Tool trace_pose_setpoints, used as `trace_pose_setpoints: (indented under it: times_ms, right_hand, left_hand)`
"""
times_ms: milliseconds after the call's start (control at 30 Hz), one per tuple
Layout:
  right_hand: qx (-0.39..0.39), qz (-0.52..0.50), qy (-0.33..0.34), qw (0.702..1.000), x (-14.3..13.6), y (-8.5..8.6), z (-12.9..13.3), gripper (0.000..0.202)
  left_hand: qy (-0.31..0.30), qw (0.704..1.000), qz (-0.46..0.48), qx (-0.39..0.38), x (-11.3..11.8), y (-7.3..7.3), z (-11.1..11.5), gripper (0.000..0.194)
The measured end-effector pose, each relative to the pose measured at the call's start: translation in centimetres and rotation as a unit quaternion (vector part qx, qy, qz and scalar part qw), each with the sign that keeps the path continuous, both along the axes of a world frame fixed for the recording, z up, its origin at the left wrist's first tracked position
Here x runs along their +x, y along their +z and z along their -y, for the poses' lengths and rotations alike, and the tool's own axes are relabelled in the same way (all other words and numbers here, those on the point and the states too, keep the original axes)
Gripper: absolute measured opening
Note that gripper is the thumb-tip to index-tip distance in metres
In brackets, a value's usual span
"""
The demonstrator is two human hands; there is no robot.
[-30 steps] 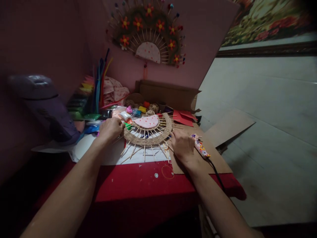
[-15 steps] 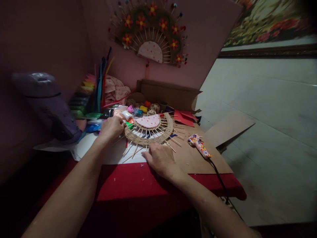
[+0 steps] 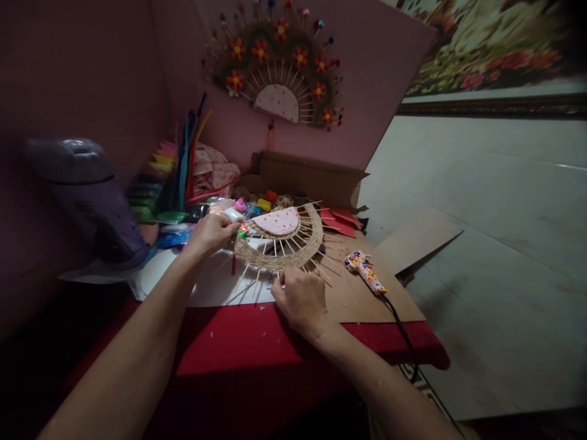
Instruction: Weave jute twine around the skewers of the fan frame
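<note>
A half-round fan (image 3: 275, 261) of thin wooden sticks, with twine woven around it in a band, is between my two hands, slightly tilted. Its inner half disc (image 3: 277, 221) is covered in white cloth with reddish dots. My left hand (image 3: 213, 234) is closed on the fan's left end, thumb and fingers pinched together. At the near edge, my right hand (image 3: 300, 299) is closed on the stick ends below the twine band. White paper (image 3: 215, 296) and brown cardboard (image 3: 367, 305) lie underneath.
A flower-patterned glue gun (image 3: 365, 272) with a black cord lies to the right. At left stands a purple bottle (image 3: 96, 208). Bagged coloured clay (image 3: 177, 235), pipe cleaners (image 3: 186, 159) and red paper (image 3: 339, 221) sit behind. A finished-looking fan (image 3: 279, 67) hangs on the wall.
The fan has risen slightly and tilted, its left end lifting with my left hand, which moved a little right. My right hand's thumb has closed in against its fingers.
</note>
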State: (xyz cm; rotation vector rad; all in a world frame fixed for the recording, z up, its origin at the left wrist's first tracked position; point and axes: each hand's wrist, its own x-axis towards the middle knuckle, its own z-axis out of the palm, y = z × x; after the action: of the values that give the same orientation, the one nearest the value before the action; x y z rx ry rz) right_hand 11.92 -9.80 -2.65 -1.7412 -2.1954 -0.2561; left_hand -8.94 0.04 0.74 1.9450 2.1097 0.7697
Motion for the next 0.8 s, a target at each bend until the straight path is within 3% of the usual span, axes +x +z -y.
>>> trace_pose_setpoints:
  times_ms: [267,500,600,733,800]
  right_hand:
    - [0.032,0.051,0.004,0.998,0.6,1.4,-3.0,0.021]
    - [0.008,0.046,-0.016,0.999,1.7,0.0,-4.5,0.023]
    - [-0.012,0.034,-0.018,0.999,2.2,-0.5,-4.5,0.022]
    - [-0.014,0.027,-0.025,0.999,2.6,-0.1,-4.4,0.022]
    - [-0.016,0.026,-0.027,0.999,2.7,0.2,-4.3,0.023]
  left_hand:
    - [0.055,0.998,-0.030,-0.017,-0.4,-0.1,0.1,0.042]
    - [0.090,0.993,-0.076,-0.023,1.0,0.9,1.5,0.032]
    - [0.017,0.997,-0.067,0.016,1.8,1.0,1.7,0.019]
    - [-0.176,0.982,-0.057,0.023,2.6,0.3,1.6,0.008]
    - [-0.234,0.969,-0.074,0.012,2.9,0.0,1.6,0.006]
